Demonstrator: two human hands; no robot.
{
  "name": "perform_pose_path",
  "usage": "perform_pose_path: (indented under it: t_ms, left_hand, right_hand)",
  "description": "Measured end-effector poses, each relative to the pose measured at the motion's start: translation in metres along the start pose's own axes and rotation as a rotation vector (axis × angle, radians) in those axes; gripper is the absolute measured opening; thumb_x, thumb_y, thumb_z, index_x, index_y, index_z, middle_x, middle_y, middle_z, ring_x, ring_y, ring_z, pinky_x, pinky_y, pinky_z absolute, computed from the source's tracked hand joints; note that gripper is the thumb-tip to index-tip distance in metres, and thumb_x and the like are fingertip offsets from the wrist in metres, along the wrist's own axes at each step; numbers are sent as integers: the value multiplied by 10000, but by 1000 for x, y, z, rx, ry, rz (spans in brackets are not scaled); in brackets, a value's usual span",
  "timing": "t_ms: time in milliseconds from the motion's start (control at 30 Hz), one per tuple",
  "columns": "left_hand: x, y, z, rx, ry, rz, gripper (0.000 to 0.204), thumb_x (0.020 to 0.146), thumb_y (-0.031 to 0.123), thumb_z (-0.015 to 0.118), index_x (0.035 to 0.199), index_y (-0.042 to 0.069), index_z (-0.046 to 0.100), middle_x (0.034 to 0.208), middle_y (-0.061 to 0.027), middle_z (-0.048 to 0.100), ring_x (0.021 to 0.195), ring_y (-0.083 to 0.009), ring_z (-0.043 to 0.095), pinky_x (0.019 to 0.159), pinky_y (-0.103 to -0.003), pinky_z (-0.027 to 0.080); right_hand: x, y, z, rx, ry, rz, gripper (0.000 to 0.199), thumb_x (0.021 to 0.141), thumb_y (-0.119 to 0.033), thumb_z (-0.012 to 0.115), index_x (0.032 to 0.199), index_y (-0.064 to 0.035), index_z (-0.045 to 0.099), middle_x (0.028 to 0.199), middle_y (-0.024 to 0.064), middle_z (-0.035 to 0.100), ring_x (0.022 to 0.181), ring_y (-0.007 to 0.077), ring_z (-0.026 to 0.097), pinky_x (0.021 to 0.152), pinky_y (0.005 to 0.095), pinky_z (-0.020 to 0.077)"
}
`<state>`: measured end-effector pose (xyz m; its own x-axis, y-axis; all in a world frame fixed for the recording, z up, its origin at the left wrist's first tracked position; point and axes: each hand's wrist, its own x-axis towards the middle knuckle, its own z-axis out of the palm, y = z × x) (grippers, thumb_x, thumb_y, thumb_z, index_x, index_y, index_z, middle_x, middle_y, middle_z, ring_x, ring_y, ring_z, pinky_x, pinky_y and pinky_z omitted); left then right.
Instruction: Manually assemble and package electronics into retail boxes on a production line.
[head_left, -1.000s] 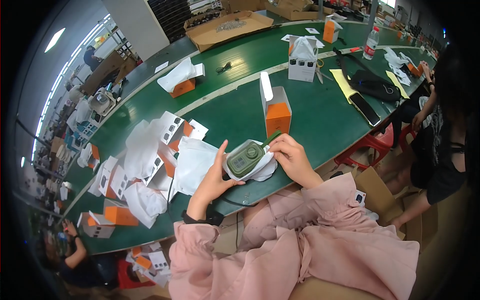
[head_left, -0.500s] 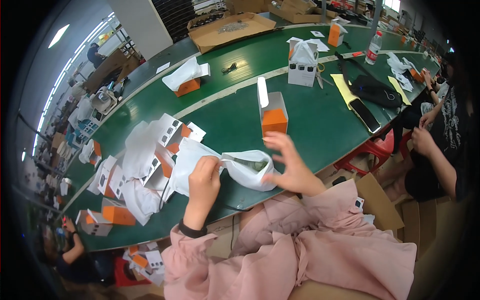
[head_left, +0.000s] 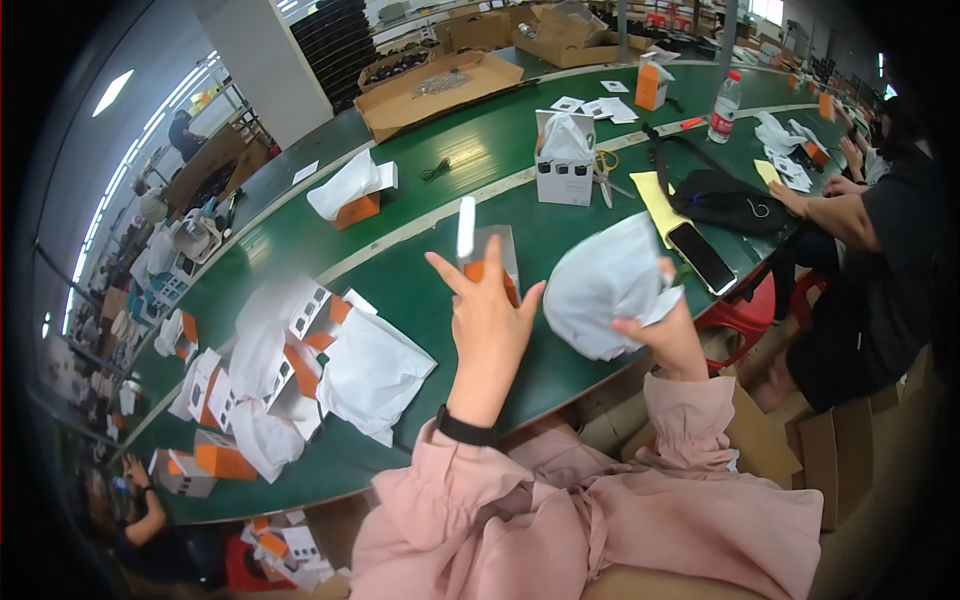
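Observation:
My right hand (head_left: 670, 335) grips a white plastic bag (head_left: 598, 285) and holds it up over the table's near edge. Whatever the bag contains is mostly hidden; a bit of green shows by the fingers. Spread fingers mark my left hand (head_left: 488, 325), which is empty and reaches over an open white-and-orange box (head_left: 508, 250) with a raised flap. The hand partly covers that box, and I cannot tell whether it touches it. Left of my left hand, another white bag (head_left: 375, 365) lies flat against a pile of opened boxes (head_left: 300, 375) and bags.
On the green table (head_left: 420, 285) stand a white box (head_left: 565, 175) with a bag in it, scissors (head_left: 606, 180), a phone (head_left: 702, 258), a black bag (head_left: 725, 200) and a bottle (head_left: 724, 108). A co-worker's arm (head_left: 835, 215) rests at the right. Another bagged box (head_left: 357, 210) sits farther back.
The bag has come up off the table and moved right in my right hand. My left hand has opened and moved right, over the open box. The view has shifted slightly.

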<state>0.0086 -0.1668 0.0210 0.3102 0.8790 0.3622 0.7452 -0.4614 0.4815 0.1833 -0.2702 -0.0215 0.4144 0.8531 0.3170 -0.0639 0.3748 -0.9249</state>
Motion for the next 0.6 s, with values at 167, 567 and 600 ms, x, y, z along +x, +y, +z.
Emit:
perform_pose_path:
  t_ms: [167,567,600]
  left_hand:
    - [22,-47,36,-67,-48,-23,525,732,141,689,1196,44,461,1303,-389,295,969,-539,527,803,-482,489]
    - [26,-80,-33,-384,-440,339,662,687,24,723,1223,-4,337,1131,-201,458,938,-373,517,826,-359,441]
    - [25,-84,-35,-327,-462,335,594,685,18,724,1140,-1,343,1068,-190,459,911,-359,526,804,-362,443]
  right_hand:
    - [27,-17,20,374,-62,46,778,619,7,790,1299,4,413,1176,84,560,1100,199,535,950,348,424]
    - [77,2,48,-411,-409,-420,624,581,-43,789,1140,-49,513,1090,88,534,1005,243,546,878,304,427]
    - [78,-3,47,-497,-408,-492,578,569,-33,759,1102,-43,535,1063,113,541,987,294,550,841,312,448]
